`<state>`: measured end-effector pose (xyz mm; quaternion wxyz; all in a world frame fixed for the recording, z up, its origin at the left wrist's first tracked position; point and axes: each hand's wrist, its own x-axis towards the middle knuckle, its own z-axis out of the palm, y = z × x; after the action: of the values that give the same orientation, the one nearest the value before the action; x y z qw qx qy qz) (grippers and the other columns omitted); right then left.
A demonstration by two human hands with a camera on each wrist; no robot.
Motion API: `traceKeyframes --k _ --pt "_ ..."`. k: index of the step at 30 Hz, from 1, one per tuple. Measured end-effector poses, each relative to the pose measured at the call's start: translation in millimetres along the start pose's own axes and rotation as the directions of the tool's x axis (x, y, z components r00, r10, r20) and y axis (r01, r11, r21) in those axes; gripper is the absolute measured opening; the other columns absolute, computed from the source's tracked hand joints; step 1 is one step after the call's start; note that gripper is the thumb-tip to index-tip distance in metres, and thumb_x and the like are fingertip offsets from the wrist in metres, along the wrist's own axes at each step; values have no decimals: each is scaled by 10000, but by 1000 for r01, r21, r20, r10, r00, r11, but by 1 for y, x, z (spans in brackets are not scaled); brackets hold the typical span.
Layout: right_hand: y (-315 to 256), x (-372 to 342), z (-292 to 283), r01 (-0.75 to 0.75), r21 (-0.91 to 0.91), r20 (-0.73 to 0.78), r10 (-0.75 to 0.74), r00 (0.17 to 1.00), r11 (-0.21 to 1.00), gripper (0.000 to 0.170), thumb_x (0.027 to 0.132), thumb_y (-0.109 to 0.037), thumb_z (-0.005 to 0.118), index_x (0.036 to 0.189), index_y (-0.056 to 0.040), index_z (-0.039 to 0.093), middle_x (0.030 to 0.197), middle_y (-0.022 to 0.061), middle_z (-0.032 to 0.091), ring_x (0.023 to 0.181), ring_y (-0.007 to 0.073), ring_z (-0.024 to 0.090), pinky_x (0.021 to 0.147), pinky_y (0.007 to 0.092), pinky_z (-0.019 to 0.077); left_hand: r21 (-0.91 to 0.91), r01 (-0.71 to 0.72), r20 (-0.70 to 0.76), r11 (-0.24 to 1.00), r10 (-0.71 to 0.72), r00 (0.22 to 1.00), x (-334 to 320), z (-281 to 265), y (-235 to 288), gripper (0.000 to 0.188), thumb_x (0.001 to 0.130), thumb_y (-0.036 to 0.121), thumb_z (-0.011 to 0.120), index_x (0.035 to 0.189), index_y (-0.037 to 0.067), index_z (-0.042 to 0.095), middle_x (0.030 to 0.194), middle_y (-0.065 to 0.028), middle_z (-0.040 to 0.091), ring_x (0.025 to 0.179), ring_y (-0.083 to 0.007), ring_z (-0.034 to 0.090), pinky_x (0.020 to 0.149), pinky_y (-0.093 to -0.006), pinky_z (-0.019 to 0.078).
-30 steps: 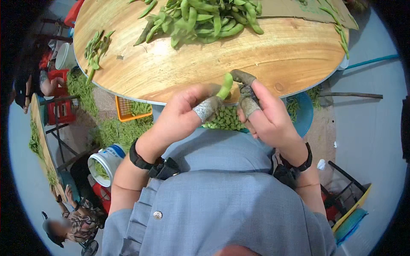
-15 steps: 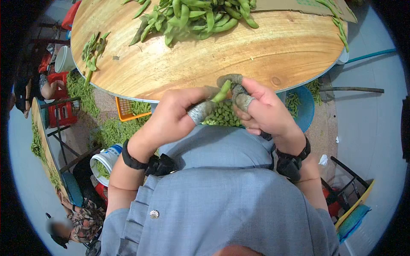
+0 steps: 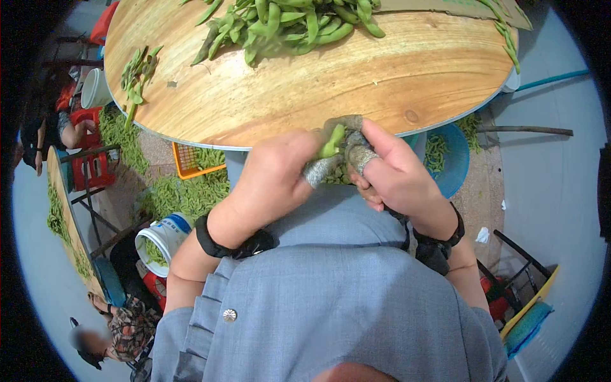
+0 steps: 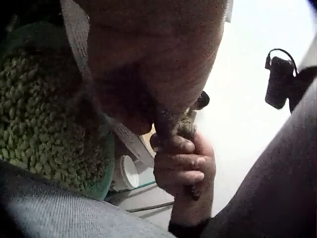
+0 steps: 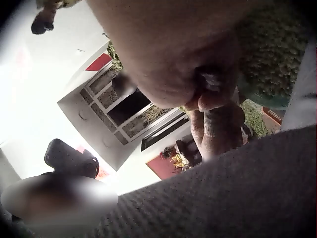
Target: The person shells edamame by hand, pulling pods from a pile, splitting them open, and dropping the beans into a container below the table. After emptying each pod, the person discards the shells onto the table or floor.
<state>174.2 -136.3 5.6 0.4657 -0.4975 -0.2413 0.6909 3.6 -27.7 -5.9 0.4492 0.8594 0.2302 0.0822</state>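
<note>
The tabletop gives passage up to the obstructing pods.

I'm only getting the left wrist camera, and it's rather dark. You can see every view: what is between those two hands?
Observer: A green pod, between the left hand and the right hand; the head view shows it.
Visitor: Oh! And are there more like it in front of the person?
Observer: Yes, a heap of pods lies on the wooden table.
Visitor: Is the skin of the left hand all bare?
Observer: Not entirely: in the head view a silvery wrap shows on it.
</note>
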Motion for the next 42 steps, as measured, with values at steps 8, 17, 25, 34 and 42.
traceKeyframes --k 8,17,25,34,42 --pt "-5 0 -6 -33 53 13 32 999 998 303 882 -67 415 1168 -61 513 649 0 502 424 50 406 364 208 355 -668 245 177 702 -169 969 -6 -7 -7 236 974 205 473 950 21 620 692 37 534 622 -95 485 600 -279 442" --pt "3 26 -15 27 225 66 -43 997 974 189 895 -229 624 922 -44 599 598 -39 479 452 31 402 400 186 313 -447 -5 -63 895 -26 998 -2 6 -12 149 899 102 560 992 6 628 771 -63 625 701 -124 581 658 -274 474" --pt "-6 21 -6 53 287 116 -89 989 957 161 896 -184 612 930 -28 591 638 -25 508 474 36 422 414 188 332 -748 270 196 606 -187 963 -4 -10 -2 205 894 181 622 964 -11 637 759 -71 629 589 -117 559 528 -250 459" --pt "-4 29 1 179 348 67 -214 975 921 127 890 -149 600 928 -29 586 675 -17 532 488 37 434 431 195 359 -964 265 259 36 -121 958 -6 -11 -11 249 913 234 594 988 -4 587 713 -98 608 468 -99 452 468 -257 437" --pt "-4 34 1 205 13 -99 -203 974 979 113 847 -117 602 910 -26 584 640 -30 511 492 39 437 434 197 359 -793 333 203 510 -295 934 5 -17 -9 238 908 208 607 1044 14 580 756 -55 607 511 -80 479 491 -235 458"
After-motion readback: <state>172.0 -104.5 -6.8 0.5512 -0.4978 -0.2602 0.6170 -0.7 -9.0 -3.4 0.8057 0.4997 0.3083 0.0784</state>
